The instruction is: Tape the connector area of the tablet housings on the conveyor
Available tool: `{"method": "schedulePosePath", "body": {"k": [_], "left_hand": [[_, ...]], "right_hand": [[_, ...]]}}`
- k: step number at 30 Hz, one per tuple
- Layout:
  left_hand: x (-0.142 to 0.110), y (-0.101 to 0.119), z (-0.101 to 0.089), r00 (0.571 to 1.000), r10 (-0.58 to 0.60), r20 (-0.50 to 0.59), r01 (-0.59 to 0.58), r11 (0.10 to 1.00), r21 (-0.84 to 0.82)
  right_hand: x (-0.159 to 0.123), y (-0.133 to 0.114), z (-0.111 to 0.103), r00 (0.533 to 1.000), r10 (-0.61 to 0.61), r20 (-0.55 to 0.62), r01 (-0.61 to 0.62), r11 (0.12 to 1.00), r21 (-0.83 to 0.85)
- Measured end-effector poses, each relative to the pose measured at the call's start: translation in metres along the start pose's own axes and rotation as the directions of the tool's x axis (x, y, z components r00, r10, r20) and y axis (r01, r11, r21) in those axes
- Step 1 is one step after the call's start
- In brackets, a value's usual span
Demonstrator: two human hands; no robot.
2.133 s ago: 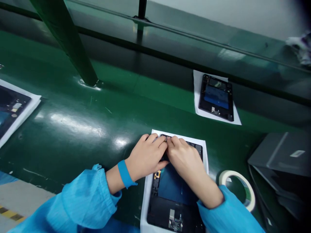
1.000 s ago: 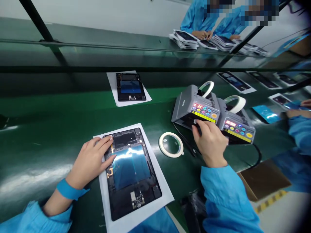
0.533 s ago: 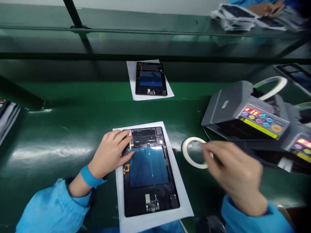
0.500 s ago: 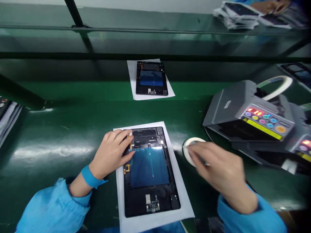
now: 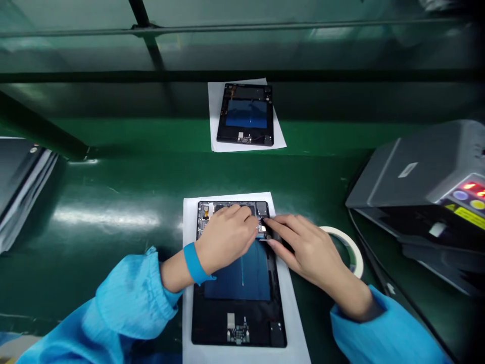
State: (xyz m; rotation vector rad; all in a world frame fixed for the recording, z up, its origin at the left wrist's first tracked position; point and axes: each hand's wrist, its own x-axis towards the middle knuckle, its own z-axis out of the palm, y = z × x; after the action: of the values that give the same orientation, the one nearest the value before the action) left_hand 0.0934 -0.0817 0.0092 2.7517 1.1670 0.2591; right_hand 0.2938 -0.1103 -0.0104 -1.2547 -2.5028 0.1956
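Head view shows your left hand [image 5: 227, 235] curled, grip hidden, and your right hand [image 5: 308, 250], thumb and forefinger apart, at the upper end of the tablet [image 5: 212, 323] on white paper [image 5: 294, 326], blue panel [image 5: 235, 285] in place but circuitry [image 5: 238, 332] uncovered, so apparently unfinished.

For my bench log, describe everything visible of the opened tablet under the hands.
The opened tablet, black and rounded at the corners, lies flat, innards up, on white paper. A smooth blue panel fills its middle, with a small circuit board at the near end. The left hand and right hand are at its far end, hiding parts; exact contact is unclear.
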Motion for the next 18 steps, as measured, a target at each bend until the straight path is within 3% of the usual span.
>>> {"method": "schedulePosePath", "body": {"k": [18], "left_hand": [[0.0058,-0.0027,0.0087,1.000,-0.020,0.010,0.021,0.988,-0.152]], "right_hand": [[-0.0004,0.0018,-0.0009,0.999,0.032,-0.015,-0.031,0.999,0.035]]}}
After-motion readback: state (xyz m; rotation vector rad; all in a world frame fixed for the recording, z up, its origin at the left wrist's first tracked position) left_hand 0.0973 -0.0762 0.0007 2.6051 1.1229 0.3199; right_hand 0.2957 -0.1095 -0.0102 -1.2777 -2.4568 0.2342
